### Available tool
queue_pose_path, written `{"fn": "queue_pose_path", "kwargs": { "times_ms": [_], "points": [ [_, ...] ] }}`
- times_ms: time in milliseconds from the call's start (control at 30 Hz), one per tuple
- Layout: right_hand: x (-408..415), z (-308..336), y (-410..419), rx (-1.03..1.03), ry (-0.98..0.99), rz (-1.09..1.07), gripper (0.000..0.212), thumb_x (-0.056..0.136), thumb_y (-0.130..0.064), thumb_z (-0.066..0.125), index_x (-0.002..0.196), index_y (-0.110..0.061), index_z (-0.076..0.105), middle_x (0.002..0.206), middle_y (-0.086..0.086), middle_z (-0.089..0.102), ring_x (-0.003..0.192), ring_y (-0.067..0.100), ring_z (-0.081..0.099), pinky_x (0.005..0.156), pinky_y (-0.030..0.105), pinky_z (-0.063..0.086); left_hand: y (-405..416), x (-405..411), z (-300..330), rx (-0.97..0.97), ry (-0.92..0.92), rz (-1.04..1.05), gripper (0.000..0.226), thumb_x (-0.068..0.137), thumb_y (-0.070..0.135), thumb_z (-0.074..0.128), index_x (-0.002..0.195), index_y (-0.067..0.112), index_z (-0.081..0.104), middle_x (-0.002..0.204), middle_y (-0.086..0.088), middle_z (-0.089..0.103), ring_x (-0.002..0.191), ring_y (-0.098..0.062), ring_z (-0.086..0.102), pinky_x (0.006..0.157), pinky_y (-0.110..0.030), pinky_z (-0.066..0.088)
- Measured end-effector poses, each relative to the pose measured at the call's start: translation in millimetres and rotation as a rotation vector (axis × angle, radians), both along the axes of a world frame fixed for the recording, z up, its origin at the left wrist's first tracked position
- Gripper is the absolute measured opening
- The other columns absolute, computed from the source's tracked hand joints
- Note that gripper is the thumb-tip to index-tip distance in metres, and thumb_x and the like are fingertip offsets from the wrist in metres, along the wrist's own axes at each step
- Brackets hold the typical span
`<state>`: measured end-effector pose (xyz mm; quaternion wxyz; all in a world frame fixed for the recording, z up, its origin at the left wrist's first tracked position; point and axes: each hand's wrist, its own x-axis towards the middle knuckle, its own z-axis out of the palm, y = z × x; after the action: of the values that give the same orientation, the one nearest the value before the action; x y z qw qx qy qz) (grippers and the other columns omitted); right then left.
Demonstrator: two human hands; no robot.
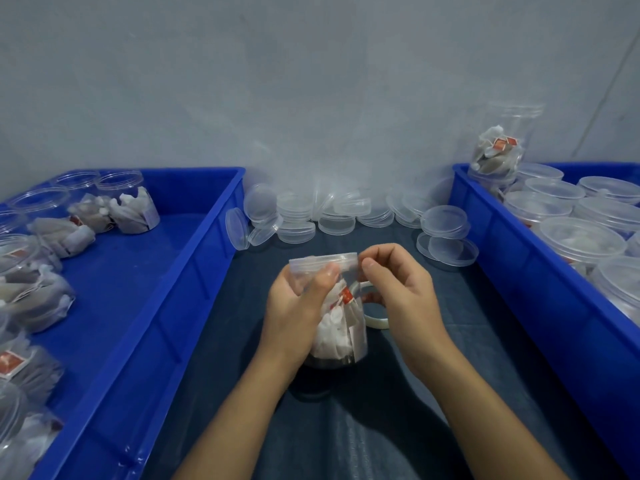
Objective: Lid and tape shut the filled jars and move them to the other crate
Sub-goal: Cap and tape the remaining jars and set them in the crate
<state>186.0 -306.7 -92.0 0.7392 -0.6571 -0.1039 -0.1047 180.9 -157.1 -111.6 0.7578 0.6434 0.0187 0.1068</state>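
A clear plastic jar (341, 336) filled with white sachets stands on the dark cloth at the centre, with a clear lid (323, 262) on top. My left hand (299, 306) grips the jar's upper side, thumb against the lid's rim. My right hand (398, 289) holds a roll of clear tape (375, 320) and pinches at the lid's right edge. The left blue crate (194, 271) holds several open filled jars. The right blue crate (519, 268) holds several lidded jars.
A heap of loose clear lids (332, 213) lies against the grey wall between the crates. One filled jar (498, 150) stands tall at the right crate's back corner. Dark cloth (363, 427) covers the table between the crates.
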Motion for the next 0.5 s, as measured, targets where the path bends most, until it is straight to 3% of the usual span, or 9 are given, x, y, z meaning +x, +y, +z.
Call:
{"fn": "queue_pose_path", "kwargs": {
  "times_ms": [100, 233, 433, 500],
  "points": [
    [0.0, -2.9, 1.9, -0.030, 0.030, 0.030, 0.023, 0.096, -0.032, 0.068, 0.115, -0.020, 0.069, 0.108, 0.004, 0.073, 0.099, 0.019, 0.072, 0.083, 0.039, 0.060, -2.2, -1.1, 2.3, -0.052, 0.019, -0.043, 0.060, 0.079, 0.045, 0.079, 0.120, 0.003, 0.068, 0.105, -0.014, 0.080, 0.096, -0.027, 0.079, 0.074, -0.032, 0.062],
    [1.9, -7.5, 2.9, -0.092, 0.002, 0.003, 0.021, 0.096, -0.022, 0.076, 0.117, -0.024, 0.072, 0.106, -0.009, 0.076, 0.092, 0.010, 0.075, 0.070, 0.024, 0.058, -3.6, -3.9, 4.2, -0.120, 0.023, -0.115, 0.056, 0.087, 0.035, 0.073, 0.129, -0.001, 0.062, 0.112, -0.019, 0.078, 0.105, -0.034, 0.077, 0.079, -0.036, 0.063],
    [5.6, -7.6, -3.7, -0.081, 0.017, -0.026, 0.017, 0.102, -0.015, 0.065, 0.110, -0.023, 0.077, 0.101, 0.002, 0.079, 0.095, 0.021, 0.076, 0.083, 0.058, 0.063, 0.0, -5.5, 5.3, -0.161, 0.050, -0.148, 0.063, 0.090, 0.038, 0.069, 0.134, -0.006, 0.058, 0.120, -0.031, 0.072, 0.113, -0.049, 0.070, 0.095, -0.058, 0.058],
    [5.4, -7.4, -4.6, -0.077, 0.016, -0.019, 0.016, 0.104, -0.018, 0.063, 0.110, -0.023, 0.077, 0.101, 0.003, 0.079, 0.095, 0.026, 0.076, 0.082, 0.061, 0.062, -0.3, -5.1, 4.8, -0.157, 0.050, -0.148, 0.065, 0.090, 0.040, 0.068, 0.134, -0.006, 0.057, 0.122, -0.032, 0.071, 0.114, -0.051, 0.069, 0.097, -0.061, 0.056]
  ]
}}
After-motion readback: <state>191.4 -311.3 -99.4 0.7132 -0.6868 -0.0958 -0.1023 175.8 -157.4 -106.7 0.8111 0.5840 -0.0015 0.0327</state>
